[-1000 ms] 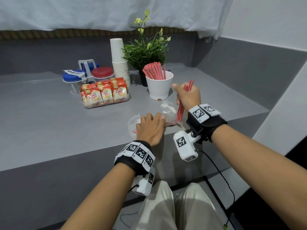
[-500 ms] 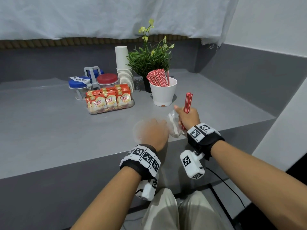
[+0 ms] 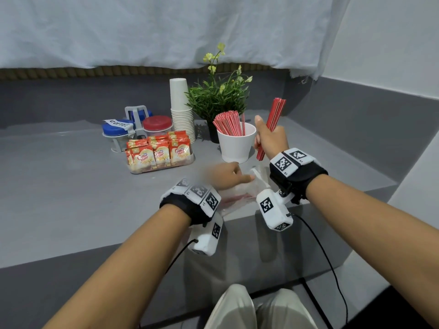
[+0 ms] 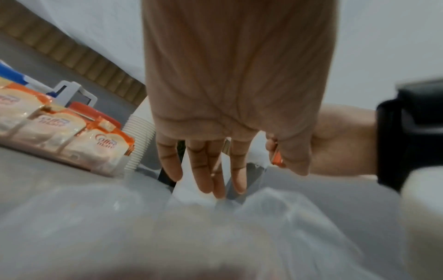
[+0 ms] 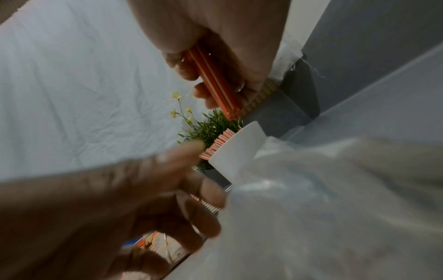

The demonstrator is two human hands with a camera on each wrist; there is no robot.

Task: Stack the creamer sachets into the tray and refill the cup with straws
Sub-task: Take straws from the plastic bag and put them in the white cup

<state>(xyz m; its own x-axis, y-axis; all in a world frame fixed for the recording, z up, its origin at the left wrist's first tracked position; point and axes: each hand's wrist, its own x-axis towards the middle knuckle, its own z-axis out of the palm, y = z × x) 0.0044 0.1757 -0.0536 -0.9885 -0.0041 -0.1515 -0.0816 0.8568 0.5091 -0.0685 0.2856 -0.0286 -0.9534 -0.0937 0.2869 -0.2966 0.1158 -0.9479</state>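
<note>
Left hand [image 3: 224,175], fingers straight, presses the clear plastic bag [image 3: 240,195] on the desk [image 3: 71,198]. Just beyond, the right hand [image 3: 269,138] grips a red straw bundle [image 3: 273,119] beside the white cup [image 3: 236,144]; creamer sachets [image 3: 159,153] fill the tray [image 3: 164,168] leftward.

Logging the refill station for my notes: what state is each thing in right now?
White cup: upright, partly filled with straws.
Bundle of straws: gripped in right hand, raised beside the cup.
Plastic bag: lying crumpled on counter, left hand over it, fingers straight.
Tray: filled with upright creamer sachets.
Paper cups: stacked, upside down.
Red-lidded jar: lid on.
</note>
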